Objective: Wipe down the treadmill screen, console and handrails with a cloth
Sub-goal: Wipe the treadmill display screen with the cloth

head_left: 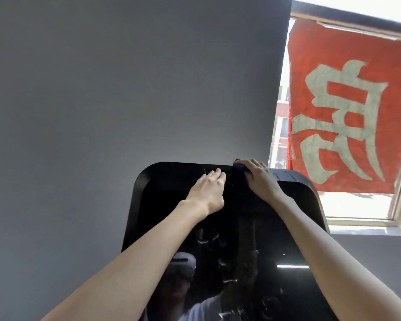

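The treadmill screen (236, 218) fills the lower middle of the view, a glossy black panel with rounded corners, tilted back and dark. Streaks and smudges show on its glass. Its lower part reflects a person wearing a white headset (183, 262) and a pale top.

Both bare arms reach up along the panel to its top edge. The right hand (259, 179) sits on the upper rim, right of centre, with its fingers curled over a small dark-blue cloth (239, 168). The cloth is bunched under the fingertips and pressed against the top edge of the screen, and only a small part of it shows past the fingers. The left hand (207, 191) lies just beside it, to the left. Its fingers are laid fairly straight on the upper bezel and hold nothing. The two hands are near each other but do not touch.

Some faint pale marks sit on the bezel by the left fingertips, too small to read.

Behind the screen is a plain grey wall (102, 100). To the right is a bright window (357, 205), where a red banner (322, 54) hangs. It bears one large pale-grey character in brush style, which I cannot read with certainty. Red brick buildings show through the glass to the left of the banner.
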Demonstrator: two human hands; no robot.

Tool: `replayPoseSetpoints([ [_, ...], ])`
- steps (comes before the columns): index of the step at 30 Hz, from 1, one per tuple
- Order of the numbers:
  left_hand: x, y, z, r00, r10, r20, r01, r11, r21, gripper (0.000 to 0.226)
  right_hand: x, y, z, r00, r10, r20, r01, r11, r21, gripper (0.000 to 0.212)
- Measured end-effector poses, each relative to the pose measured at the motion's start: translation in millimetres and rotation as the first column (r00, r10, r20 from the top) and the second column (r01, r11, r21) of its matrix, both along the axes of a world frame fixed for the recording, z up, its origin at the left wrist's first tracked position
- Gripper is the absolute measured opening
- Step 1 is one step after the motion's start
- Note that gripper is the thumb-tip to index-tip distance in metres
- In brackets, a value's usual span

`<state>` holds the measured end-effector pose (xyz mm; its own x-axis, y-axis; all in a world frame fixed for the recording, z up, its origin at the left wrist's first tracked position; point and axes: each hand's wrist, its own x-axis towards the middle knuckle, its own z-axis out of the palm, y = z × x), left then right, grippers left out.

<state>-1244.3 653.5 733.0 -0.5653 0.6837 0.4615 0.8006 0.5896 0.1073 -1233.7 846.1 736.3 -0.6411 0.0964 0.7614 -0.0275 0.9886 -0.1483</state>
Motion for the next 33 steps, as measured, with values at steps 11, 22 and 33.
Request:
replayPoseSetpoints([
  [11,-2,18,-2,0.984,0.177,-0.021,-0.177,0.984,0.005,0.066,-3,19,2,0.991,-0.132,-0.007,0.132,0.991,-0.01,0.038],
  [22,5,26,-2,0.953,0.297,-0.056,-0.297,0.955,0.013,0.063,27,56,-23,0.995,-0.079,-0.067,0.083,0.995,0.064,0.046],
  [33,7,26,5,0.941,0.333,-0.059,-0.333,0.943,0.018,0.041,44,66,-23,0.991,-0.118,-0.07,0.123,0.991,0.061,0.048],
])
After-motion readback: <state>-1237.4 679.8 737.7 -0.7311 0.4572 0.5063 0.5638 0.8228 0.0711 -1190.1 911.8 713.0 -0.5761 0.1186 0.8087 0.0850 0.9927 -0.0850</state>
